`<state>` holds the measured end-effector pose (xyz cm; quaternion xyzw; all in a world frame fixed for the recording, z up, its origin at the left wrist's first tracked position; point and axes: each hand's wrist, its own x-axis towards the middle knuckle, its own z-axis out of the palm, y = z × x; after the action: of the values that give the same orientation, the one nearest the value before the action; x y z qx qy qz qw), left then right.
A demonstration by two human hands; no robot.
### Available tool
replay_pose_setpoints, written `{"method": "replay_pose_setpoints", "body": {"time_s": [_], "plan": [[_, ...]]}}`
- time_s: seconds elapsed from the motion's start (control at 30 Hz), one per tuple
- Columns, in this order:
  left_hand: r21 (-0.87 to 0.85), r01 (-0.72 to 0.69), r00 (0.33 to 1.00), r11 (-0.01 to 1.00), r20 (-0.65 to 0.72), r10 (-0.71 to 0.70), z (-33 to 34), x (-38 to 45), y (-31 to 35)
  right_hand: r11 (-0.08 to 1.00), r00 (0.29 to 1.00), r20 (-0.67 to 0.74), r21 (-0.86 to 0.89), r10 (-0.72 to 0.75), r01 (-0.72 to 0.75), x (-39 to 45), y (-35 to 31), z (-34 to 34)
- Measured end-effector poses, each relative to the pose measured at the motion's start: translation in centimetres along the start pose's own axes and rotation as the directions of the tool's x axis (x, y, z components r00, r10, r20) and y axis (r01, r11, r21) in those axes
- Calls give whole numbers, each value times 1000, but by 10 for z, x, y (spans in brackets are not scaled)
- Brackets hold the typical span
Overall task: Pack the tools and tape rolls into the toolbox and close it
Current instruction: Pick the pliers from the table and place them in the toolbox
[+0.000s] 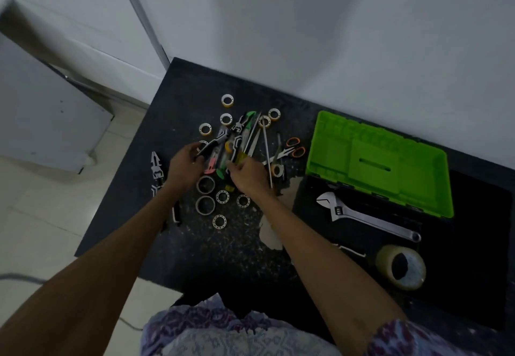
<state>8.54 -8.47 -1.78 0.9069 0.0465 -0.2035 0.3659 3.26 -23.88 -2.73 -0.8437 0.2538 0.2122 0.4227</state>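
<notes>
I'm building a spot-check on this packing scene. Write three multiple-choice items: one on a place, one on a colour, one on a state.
1. Where does the adjustable wrench lie?
A. in the pile of tools
B. across the black base of the toolbox
C. on the floor

2. What colour is the toolbox lid?
A. red
B. grey
C. bright green

3. What state is the toolbox in?
A. open
B. closed and latched
C. upside down

Answers:
1. B, the wrench rests across the open black base, near the large clear tape roll.
2. C, the raised lid is bright green.
3. A, the lid is swung back, while the left hand and right hand work in the tool pile.
</notes>
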Motion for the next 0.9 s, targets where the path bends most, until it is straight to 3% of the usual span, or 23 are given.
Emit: {"method": "replay_pose_setpoints", "body": {"time_s": [0.17,0.27,0.4,0.6,0.77,0.9], "plan": [[158,-89,989,984,133,68,4,18,0,984,999,-41,-177,-25,17,11,-13,2],[160,-77,990,984,127,57,6,24,-1,956,998,-58,-293,-7,-10,19,-21,2],[155,-49,994,987,102,33,9,29,-2,961,997,-75,-278,-17,-5,20,-26,4],[-46,17,999,999,44,-15,9,23,5,979,982,-177,-201,-69,32,5,-16,-6],[-255,115,985,960,154,-77,10,15,6,974,963,-221,-196,-154,110,-12,-5,-18],[-291,166,965,942,243,-95,9,-4,16,942,940,-221,-271,-261,198,-34,10,-38]]}}
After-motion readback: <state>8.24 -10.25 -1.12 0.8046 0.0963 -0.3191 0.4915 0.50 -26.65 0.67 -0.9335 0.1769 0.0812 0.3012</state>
